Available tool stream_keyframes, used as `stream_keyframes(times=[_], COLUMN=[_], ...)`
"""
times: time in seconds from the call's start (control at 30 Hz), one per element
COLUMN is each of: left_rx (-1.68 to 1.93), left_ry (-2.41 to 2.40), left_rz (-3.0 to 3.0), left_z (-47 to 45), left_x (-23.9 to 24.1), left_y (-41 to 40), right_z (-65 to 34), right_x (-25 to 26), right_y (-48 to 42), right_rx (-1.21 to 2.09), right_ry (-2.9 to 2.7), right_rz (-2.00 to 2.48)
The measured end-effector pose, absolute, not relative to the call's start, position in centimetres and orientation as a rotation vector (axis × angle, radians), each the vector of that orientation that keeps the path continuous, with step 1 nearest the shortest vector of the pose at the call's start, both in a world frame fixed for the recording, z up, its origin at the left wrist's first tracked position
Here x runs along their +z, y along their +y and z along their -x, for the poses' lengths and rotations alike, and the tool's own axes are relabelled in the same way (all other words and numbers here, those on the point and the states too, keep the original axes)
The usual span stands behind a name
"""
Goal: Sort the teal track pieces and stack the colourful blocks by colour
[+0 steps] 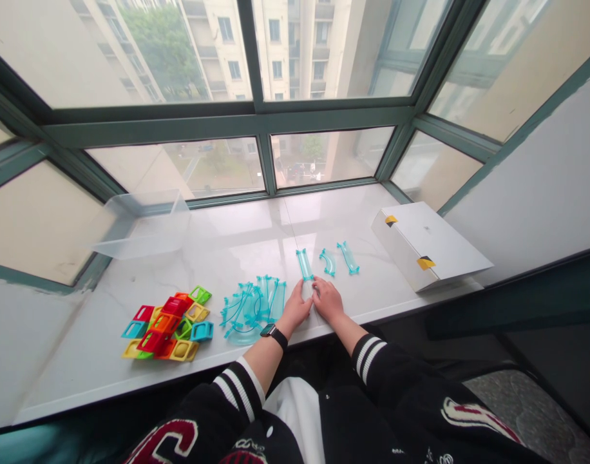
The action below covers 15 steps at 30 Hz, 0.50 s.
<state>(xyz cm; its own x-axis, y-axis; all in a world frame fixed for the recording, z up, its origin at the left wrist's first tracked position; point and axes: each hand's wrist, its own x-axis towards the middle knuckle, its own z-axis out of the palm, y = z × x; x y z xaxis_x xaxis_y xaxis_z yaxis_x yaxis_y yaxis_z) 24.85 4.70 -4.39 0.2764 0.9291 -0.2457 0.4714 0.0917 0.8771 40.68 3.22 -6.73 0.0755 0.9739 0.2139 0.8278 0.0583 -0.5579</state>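
A straight translucent teal track piece lies on the white sill, pointing away from me. At its near end, my left hand is closed, thumb and fingers pinching around the end. My right hand is closed against the same end from the right, its fingertips bent inward and partly hidden. Just right of this piece are a short curved teal track piece and another straight track piece. A heap of teal track pieces, curved and straight, lies left of my left hand.
Farther left is a pile of coloured plastic blocks. A clear plastic bin stands at the back left by the window. To the right sits a white box with yellow-black tabs. The sill's front edge runs close to my wrists.
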Motion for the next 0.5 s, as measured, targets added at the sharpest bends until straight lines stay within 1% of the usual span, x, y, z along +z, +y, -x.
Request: stream_keyframes(times=[0.3,0.5], left_rx=[0.497,0.45], left_ry=[1.34,1.312], left_rz=[-1.51,-1.482], left_z=[-24.8,-24.9], left_x=[-4.4,-3.4], left_y=[5.1,5.3], right_z=[-40.7,-40.7], right_x=[-7.2,-7.2], right_y=[3.4,3.4], right_rx=[0.318,0.29], right_ry=[-1.815,-1.828], right_rz=[1.832,1.838])
